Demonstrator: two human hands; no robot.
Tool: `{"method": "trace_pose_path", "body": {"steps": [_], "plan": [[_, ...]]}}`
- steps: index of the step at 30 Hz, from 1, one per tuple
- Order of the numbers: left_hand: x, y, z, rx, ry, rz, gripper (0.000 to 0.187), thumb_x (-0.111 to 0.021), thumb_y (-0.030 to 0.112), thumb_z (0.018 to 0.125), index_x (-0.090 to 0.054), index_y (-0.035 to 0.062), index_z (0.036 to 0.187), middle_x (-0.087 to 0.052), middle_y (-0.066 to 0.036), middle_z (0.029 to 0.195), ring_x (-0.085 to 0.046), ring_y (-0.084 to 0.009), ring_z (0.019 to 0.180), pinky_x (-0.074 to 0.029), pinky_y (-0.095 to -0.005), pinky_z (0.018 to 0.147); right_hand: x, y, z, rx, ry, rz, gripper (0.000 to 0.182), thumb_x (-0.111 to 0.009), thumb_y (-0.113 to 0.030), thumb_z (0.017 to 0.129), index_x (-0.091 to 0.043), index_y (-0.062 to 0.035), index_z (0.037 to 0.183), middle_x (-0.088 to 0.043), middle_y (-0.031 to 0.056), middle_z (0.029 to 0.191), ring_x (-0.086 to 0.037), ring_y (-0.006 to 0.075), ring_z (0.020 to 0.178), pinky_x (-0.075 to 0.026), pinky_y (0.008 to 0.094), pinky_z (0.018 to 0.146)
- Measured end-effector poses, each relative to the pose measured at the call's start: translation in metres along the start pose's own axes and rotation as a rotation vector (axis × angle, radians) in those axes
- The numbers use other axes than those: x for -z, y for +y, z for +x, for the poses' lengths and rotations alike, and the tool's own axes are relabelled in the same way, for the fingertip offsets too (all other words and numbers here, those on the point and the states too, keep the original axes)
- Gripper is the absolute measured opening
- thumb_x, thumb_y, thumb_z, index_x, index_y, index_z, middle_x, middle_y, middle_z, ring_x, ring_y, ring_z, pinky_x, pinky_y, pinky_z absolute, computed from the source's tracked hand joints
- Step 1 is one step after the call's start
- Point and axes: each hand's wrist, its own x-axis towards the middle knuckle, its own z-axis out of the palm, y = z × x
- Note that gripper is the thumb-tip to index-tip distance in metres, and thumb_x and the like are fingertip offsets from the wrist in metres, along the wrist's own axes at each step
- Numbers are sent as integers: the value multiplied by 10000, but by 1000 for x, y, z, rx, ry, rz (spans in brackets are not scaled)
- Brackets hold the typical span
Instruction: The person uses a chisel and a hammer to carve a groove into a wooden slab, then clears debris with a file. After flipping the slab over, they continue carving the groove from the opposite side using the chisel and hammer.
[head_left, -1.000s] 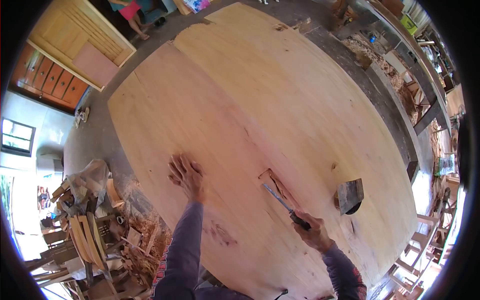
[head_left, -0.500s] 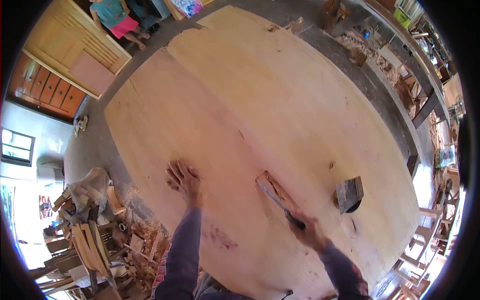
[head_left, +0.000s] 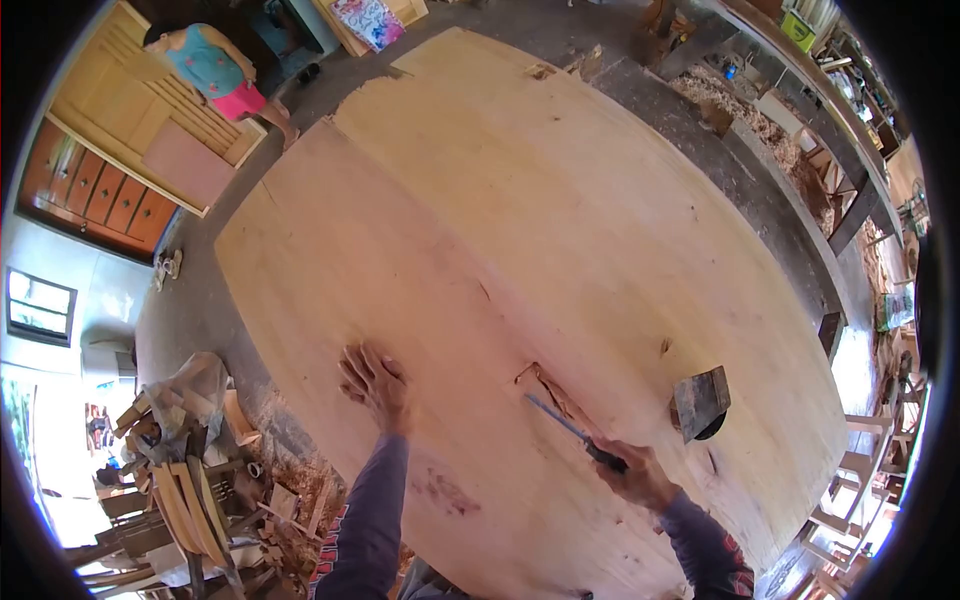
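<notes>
A large pale wooden slab (head_left: 400, 260) fills the middle of the view. My left hand (head_left: 375, 385) lies on its surface with fingers spread, holding nothing. In my right hand (head_left: 635, 472) is the dark handle of a thin tool with a long narrow blade (head_left: 555, 414). The blade points up and left, beside a narrow cracked recess (head_left: 553, 388) in the wood. To the right of that hand, a flat metal scraper-like piece (head_left: 702, 403) rests on a dark round object on the slab.
At the upper left a person (head_left: 210, 68) stands beside wooden panels (head_left: 120, 80). Wood scraps (head_left: 180, 500) are piled at the lower left. Wooden beams (head_left: 780, 190) run along the right, with shavings (head_left: 745, 110) near them.
My right hand and the tool have moved slightly down and right, off the recess's inside toward its left edge. The person at the upper left has shifted and leans forward. The view has tilted slightly.
</notes>
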Motion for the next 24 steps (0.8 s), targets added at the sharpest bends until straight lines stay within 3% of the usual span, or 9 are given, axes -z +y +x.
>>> {"method": "trace_pose_path", "body": {"steps": [4, 21, 24], "plan": [[1, 0, -2, 33, -76, 21, 575, -332, 364, 1077, -314, 66, 1568, -215, -195, 1673, -108, -445, 1553, -76, -672, 1206, 6, -2, 19, -49, -64, 9, 415, -750, -33, 868, -637, -25, 1268, -742, 206, 1086, -757, 322, 939, -611, 358, 815], [14, 10, -4, 21, -104, -17, 586, -362, 354, 1061, -296, 87, 1579, -163, -195, 1687, -92, -459, 1552, -86, -697, 1197, 21, -6, 4, -121, -139, 4, 421, -757, -77, 879, -642, -33, 1281, -741, 195, 1098, -757, 317, 919, -606, 359, 787], [8, 1, -1, 9, -112, 2, 586, -365, 356, 1061, -298, 88, 1578, -161, -196, 1687, -85, -457, 1554, -90, -703, 1194, 4, 11, -16, -10, -2, 40, 422, -750, -67, 873, -644, -35, 1280, -732, 216, 1090, -756, 322, 924, -601, 366, 783]]}}
